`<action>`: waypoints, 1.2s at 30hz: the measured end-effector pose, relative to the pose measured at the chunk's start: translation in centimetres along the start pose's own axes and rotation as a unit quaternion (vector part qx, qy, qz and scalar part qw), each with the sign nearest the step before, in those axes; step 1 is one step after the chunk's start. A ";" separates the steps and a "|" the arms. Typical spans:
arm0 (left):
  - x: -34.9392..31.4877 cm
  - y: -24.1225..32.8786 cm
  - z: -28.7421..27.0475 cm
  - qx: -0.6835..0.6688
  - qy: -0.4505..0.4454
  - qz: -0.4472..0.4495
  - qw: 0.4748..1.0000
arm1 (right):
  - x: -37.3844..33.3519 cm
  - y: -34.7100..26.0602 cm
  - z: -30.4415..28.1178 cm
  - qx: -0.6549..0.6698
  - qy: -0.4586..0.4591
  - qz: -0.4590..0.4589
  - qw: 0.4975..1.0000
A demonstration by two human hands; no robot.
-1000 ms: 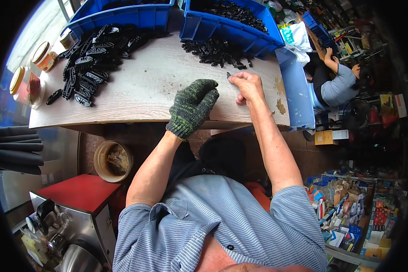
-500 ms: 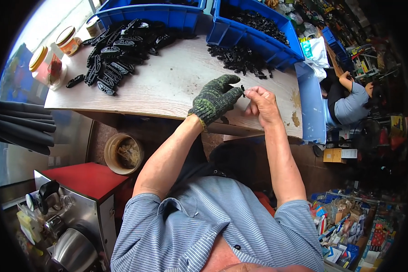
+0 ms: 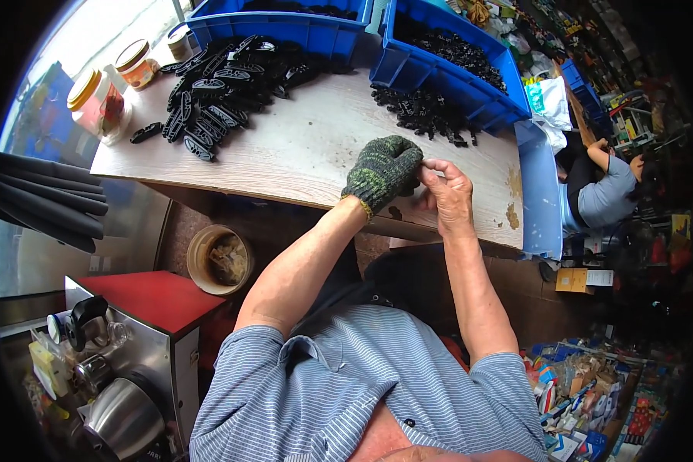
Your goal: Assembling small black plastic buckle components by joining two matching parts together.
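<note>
My left hand (image 3: 383, 171) wears a dark green knitted glove, and its fingers are curled closed above the table's front edge. Bare, my right hand (image 3: 449, 192) meets it with thumb and forefinger pinched together against the glove's fingertips. Whatever lies between the two hands is hidden by the fingers. Beyond them, a pile of small black parts (image 3: 420, 112) lies on the wooden table (image 3: 308, 146). Farther left is a heap of long, oval black pieces with pale outlines (image 3: 215, 96).
Two blue bins, one at the back left (image 3: 281, 35) and one at the back right (image 3: 446, 81), hold black parts. Lidded jars (image 3: 96, 104) stand at the table's left. A bucket (image 3: 219, 260) sits on the floor. Another person (image 3: 604, 192) is at the far right.
My gloved left fingers have closed, and my right fingertips have come up against them. A small black part that showed between the hands is now hidden. The whole view has shifted slightly.
</note>
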State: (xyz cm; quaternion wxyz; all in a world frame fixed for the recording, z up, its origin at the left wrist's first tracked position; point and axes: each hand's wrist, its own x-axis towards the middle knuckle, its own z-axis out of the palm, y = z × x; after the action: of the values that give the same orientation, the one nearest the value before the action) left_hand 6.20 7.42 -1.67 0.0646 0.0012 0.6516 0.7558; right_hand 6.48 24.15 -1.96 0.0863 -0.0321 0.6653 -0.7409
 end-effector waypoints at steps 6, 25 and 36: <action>0.9 -1.3 -2.2 0.289 0.162 0.197 0.923 | 0.2 0.6 -1.0 -0.008 0.011 -0.012 1.000; 4.9 0.4 -10.5 0.645 0.154 0.321 0.676 | 0.0 0.9 -0.7 0.035 0.024 -0.029 0.999; 2.0 0.3 -8.6 0.640 0.064 0.217 0.735 | 0.0 1.0 -1.2 0.048 0.017 -0.035 0.998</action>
State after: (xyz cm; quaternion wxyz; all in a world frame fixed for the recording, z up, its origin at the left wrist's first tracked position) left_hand 3.49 -0.84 -2.86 -0.1594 0.1351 0.9660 0.1525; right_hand 6.36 25.20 -3.11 0.0506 -0.0387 0.6286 -0.7751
